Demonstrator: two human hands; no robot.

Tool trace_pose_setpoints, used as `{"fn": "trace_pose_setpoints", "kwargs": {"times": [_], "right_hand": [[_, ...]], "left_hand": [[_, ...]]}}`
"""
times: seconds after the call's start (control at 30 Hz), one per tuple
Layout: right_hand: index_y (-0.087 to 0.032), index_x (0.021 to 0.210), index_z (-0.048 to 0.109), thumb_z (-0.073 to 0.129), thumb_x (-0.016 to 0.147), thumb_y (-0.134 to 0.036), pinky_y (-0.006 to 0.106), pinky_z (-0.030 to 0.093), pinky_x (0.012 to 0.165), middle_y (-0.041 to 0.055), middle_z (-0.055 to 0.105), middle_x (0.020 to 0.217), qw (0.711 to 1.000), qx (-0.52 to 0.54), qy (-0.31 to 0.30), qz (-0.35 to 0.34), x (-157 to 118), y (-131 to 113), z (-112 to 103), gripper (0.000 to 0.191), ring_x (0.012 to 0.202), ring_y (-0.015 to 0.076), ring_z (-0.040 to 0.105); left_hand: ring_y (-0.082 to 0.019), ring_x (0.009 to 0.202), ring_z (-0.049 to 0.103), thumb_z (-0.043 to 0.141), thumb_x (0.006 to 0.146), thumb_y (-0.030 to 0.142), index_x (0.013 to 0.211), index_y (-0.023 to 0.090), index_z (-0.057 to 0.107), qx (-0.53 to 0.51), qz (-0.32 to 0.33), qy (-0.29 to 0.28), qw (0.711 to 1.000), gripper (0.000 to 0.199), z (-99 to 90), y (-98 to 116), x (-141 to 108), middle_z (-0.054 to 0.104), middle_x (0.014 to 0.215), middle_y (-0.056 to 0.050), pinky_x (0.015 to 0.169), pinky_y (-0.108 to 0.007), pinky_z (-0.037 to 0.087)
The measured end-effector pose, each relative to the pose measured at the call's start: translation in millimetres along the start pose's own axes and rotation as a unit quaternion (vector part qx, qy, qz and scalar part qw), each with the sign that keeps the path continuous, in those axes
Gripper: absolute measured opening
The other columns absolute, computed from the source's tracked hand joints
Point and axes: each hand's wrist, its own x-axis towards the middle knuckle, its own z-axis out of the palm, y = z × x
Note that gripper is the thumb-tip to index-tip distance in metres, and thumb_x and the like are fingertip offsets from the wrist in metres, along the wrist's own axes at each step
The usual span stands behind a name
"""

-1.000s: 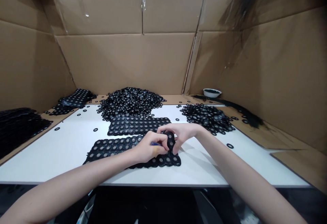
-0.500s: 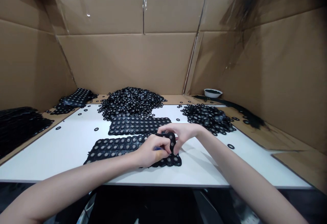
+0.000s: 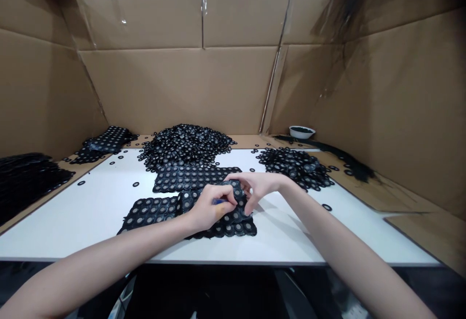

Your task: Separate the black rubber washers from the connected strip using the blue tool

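A panel of linked black rings with pale round centres [image 3: 151, 209] lies on the white table near its front edge. Part of it, or a second strip [image 3: 186, 198], overlaps its right portion and is lifted at the right end. My left hand [image 3: 213, 209] is closed in a pinch over this raised part. A bit of a slim blue object [image 3: 218, 201] shows between its fingers; the rest is hidden. My right hand [image 3: 262, 189] curls round the strip's right end, thumb at the near side and fingers behind. Just beyond lies another ring panel [image 3: 189, 177].
A big heap of black rings [image 3: 185, 144] stands at the back, a smaller heap [image 3: 296, 166] to the right. Stacked panels [image 3: 111, 139] and a dark pile [image 3: 31, 180] sit left. A white bowl [image 3: 301, 133] and black strands [image 3: 342, 156] lie back right. Cardboard walls [image 3: 171, 88] surround the table.
The lifted strip has opened out flatter, showing more of its ring rows left of my hands. My left hand has shifted slightly left and up; the right has stayed close to its place.
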Motion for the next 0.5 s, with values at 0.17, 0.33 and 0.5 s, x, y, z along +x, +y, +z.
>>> {"fn": "trace_pose_setpoints", "kwargs": {"times": [0.17, 0.33, 0.5], "right_hand": [[-0.021, 0.127, 0.039, 0.085, 0.048, -0.03, 0.02, 0.042, 0.056, -0.0015, 0.054, 0.089, 1.0, -0.003, 0.007, -0.021, 1.8, 0.6, 1.8, 0.092, 0.069, 0.0106, 0.049], [-0.02, 0.125, 0.042, 0.084, 0.05, -0.031, 0.019, 0.04, 0.054, -0.0018, 0.052, 0.09, 0.999, 0.005, -0.004, -0.036, 1.3, -0.1, 1.4, 0.087, 0.067, 0.0093, 0.047], [-0.02, 0.118, 0.048, 0.084, 0.047, -0.033, 0.019, 0.04, 0.058, -0.0005, 0.052, 0.098, 0.997, 0.011, -0.009, -0.075, 1.7, 0.7, 0.5, 0.08, 0.073, 0.01, 0.047]], "left_hand": [[-0.012, 0.062, 0.048, 0.055, 0.072, 0.015, 0.063, 0.012, 0.058, -0.005, -0.004, 0.01, 1.0, 0.01, 0.9, 2.9, -1.8, 0.057, 0.062, 0.001, 0.062, -0.021, 0.035], [-0.013, 0.064, 0.048, 0.058, 0.068, 0.018, 0.061, 0.012, 0.058, -0.068, -0.01, 0.019, 0.997, 0.009, 0.2, 0.9, -1.5, 0.056, 0.063, 0.0, 0.064, -0.023, 0.036], [-0.011, 0.057, 0.043, 0.061, 0.062, 0.017, 0.056, 0.012, 0.055, -0.135, -0.049, 0.041, 0.989, 0.01, -0.3, 0.2, -0.4, 0.052, 0.056, 0.002, 0.058, -0.021, 0.032]]}}
